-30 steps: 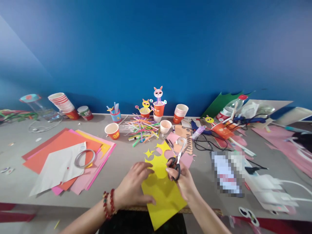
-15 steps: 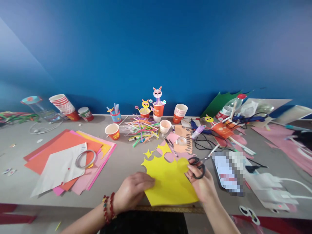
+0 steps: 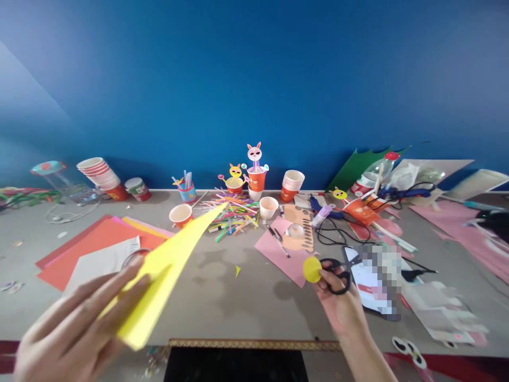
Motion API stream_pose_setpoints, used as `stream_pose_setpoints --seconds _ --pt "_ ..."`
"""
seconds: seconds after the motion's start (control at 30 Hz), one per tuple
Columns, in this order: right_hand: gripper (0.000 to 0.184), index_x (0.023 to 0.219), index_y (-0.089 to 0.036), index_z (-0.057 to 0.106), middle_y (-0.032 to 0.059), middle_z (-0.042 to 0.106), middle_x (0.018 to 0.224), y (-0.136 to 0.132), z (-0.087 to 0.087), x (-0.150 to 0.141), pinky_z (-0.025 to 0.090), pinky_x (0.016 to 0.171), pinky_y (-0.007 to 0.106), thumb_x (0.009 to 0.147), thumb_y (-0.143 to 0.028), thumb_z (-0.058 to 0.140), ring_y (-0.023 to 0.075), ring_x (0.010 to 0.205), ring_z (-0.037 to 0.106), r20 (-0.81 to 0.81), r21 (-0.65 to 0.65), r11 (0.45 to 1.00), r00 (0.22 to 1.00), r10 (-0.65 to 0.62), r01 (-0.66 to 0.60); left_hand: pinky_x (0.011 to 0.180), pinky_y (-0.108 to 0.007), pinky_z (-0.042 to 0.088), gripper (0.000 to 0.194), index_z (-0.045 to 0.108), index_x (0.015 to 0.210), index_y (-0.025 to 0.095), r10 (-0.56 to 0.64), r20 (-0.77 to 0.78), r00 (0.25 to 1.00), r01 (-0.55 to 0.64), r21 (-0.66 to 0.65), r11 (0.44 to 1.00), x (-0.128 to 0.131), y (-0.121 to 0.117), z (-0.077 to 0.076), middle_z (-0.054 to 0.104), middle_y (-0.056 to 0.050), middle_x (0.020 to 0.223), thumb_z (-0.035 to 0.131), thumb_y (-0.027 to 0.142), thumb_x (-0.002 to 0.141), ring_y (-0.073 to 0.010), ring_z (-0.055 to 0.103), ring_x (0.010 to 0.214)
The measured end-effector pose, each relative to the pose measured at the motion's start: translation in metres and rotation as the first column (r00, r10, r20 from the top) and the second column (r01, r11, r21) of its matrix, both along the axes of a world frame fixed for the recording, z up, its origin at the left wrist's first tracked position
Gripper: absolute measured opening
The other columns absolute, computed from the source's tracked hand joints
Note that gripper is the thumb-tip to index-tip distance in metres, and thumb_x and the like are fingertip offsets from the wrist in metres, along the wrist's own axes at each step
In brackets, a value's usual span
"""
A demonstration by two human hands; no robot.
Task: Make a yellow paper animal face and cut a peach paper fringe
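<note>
Yellow disc (image 3: 312,270) already cut free, plain, no features added, held above surface (image 3: 222,313) near pink sheet (image 3: 292,269), pinched in right hand (image 3: 341,310) along with scissors (image 3: 344,263), while left hand (image 3: 77,326), thumb hidden, grips the tilted leftover yellow sheet (image 3: 173,262).

My grey table (image 3: 222,313) bears overlapping orange paper sheets (image 3: 107,233) on my left and a pink paper sheet (image 3: 292,269) right of centre. A heap of coloured drinking straws (image 3: 242,216) lies toward the back, between an orange paper cup (image 3: 178,216) and a white cup (image 3: 269,209). A yellow scrap (image 3: 237,271) lies nearer me.
</note>
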State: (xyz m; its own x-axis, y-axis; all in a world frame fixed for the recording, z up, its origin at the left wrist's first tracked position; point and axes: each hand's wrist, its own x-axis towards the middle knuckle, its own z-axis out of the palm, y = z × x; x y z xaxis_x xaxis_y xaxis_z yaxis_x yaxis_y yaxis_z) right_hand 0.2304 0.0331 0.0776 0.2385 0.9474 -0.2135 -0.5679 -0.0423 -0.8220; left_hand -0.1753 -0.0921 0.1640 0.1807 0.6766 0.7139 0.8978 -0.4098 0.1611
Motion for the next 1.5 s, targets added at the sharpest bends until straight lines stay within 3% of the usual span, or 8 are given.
stream_pose_setpoints --seconds 0.1,0.37,0.53,0.67,0.83,1.0,1.2,1.5 --pt "0.028 0.074 -0.02 0.064 -0.0037 0.058 0.071 0.003 -0.008 -0.004 0.039 0.046 0.023 0.057 -0.021 0.086 0.0075 0.05 0.047 0.125 0.012 0.999 0.992 0.032 -0.034 0.077 -0.039 0.059 0.036 0.065 0.124 0.028 -0.076 -0.386 0.919 0.027 -0.131 0.991 0.031 0.005 -0.01 0.063 -0.002 0.131 0.052 0.026 0.089 -0.0247 0.068 0.094" --pt "0.032 0.083 -0.02 0.063 -0.0032 0.061 0.076 0.005 -0.019 -0.018 0.042 0.052 0.025 0.06 -0.023 0.086 0.0088 0.052 0.049 0.241 0.039 0.987 0.96 0.14 -0.154 0.076 -0.036 0.059 0.03 0.062 0.119 0.019 -0.256 -0.161 0.953 0.132 -0.541 0.831 0.118 0.027 -0.106 0.067 -0.01 0.121 0.049 0.023 0.092 -0.0259 0.066 0.094" --pt "0.033 0.084 -0.019 0.062 -0.0027 0.061 0.07 -0.001 -0.026 -0.033 0.043 0.052 0.024 0.062 -0.029 0.085 0.0123 0.056 0.055 0.299 0.002 0.979 0.934 0.196 -0.206 0.085 -0.037 0.055 0.053 0.058 0.12 0.022 -0.237 0.26 0.936 0.351 -0.638 0.685 0.131 0.046 -0.093 0.065 -0.012 0.12 0.067 0.055 0.08 -0.0274 0.065 0.099" --pt "0.034 0.088 -0.02 0.06 -0.0026 0.062 0.067 -0.014 -0.027 -0.056 0.047 0.055 0.025 0.067 -0.035 0.082 0.0143 0.057 0.059 0.311 -0.018 0.965 0.916 0.253 -0.26 0.063 -0.024 0.052 0.038 0.056 0.111 0.021 0.023 0.667 0.745 0.55 -0.634 0.544 0.152 0.07 -0.085 0.067 -0.008 0.099 0.061 0.05 0.087 -0.0183 0.066 0.083" --pt "0.038 0.09 -0.02 0.058 0.0022 0.066 0.072 -0.025 -0.026 -0.077 0.051 0.056 0.028 0.069 -0.044 0.078 0.0199 0.062 0.064 0.388 -0.047 0.911 0.833 0.395 -0.41 0.064 -0.026 0.051 0.028 0.053 0.088 0.018 0.159 0.874 0.459 0.636 -0.448 0.628 0.157 0.091 -0.096 0.06 -0.002 0.077 0.052 0.046 0.092 -0.0144 0.062 0.067" --pt "0.034 0.08 -0.018 0.064 0.005 0.069 0.075 -0.013 -0.036 -0.063 0.05 0.055 0.025 0.068 -0.048 0.076 0.0185 0.063 0.062 0.654 -0.064 0.841 0.614 0.443 -0.538 0.077 -0.028 0.049 0.021 0.062 0.092 0.02 -0.08 0.407 0.91 0.344 -0.633 0.694 0.115 0.117 -0.09 0.068 -0.005 0.091 0.043 0.028 0.095 -0.0182 0.063 0.084" --pt "0.03 0.077 -0.019 0.067 0.0005 0.066 0.059 -0.003 -0.041 -0.04 0.043 0.048 0.021 0.077 -0.049 0.067 0.0156 0.051 0.058 0.862 -0.142 0.835 0.349 0.368 -0.532 0.081 -0.031 0.045 0.018 0.064 0.085 0.021 -0.08 0.206 0.975 0.201 -0.676 0.709 0.098 0.139 -0.102 0.069 -0.005 0.089 0.047 0.022 0.092 -0.0221 0.063 0.087" --pt "0.028 0.096 -0.022 0.06 0.005 0.073 0.079 0.044 -0.038 0.003 0.043 0.055 0.026 0.075 -0.04 0.062 0.0208 0.064 0.064 0.998 -0.051 0.971 0.015 0.056 -0.233 0.066 -0.032 0.041 0.016 0.053 0.104 0.019 0.07 0.028 0.997 -0.033 -0.677 0.735 0.085 0.112 -0.118 0.067 -0.002 0.072 0.044 0.018 0.09 -0.0239 0.064 0.071"
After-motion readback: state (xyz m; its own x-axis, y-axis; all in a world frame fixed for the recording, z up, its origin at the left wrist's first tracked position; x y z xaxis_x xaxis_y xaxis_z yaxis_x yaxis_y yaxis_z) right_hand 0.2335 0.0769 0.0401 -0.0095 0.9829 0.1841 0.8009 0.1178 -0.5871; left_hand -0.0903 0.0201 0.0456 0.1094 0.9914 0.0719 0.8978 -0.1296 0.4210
